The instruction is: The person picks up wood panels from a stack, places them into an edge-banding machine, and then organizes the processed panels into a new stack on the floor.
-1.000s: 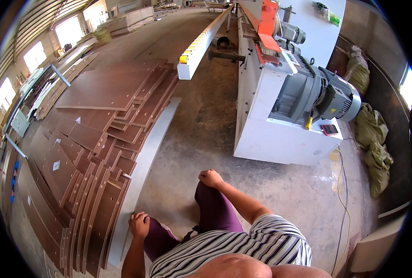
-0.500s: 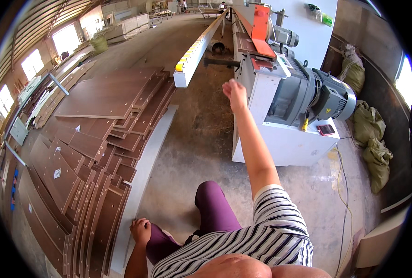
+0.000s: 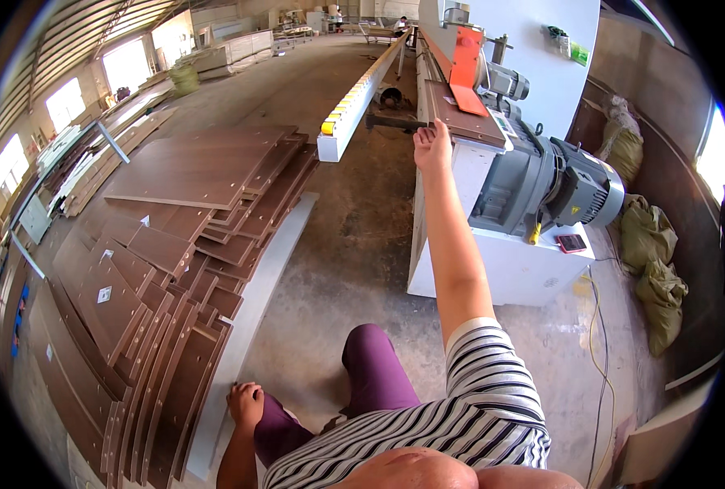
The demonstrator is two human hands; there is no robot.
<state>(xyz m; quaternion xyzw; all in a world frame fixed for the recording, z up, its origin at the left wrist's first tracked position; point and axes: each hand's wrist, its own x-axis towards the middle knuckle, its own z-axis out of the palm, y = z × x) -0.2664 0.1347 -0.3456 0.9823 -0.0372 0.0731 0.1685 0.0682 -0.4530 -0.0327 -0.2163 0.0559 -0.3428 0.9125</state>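
I see my right hand (image 3: 432, 145) stretched out toward 12 o'clock, fingers loosely together and touching the near end of a brown panel (image 3: 460, 114) lying on the white machine (image 3: 501, 261); I cannot tell whether it grips the panel. My left hand (image 3: 246, 405), curled shut and holding nothing, rests at 7 o'clock on my purple-clad knee, just beside a stack of brown boards (image 3: 175, 244) on the floor.

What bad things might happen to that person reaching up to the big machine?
The right hand grips the edge of the brown board on the machine; fingers could get pinched if it runs. The left hand props beside stacked panels, whose sharp edges might scrape it or slide.
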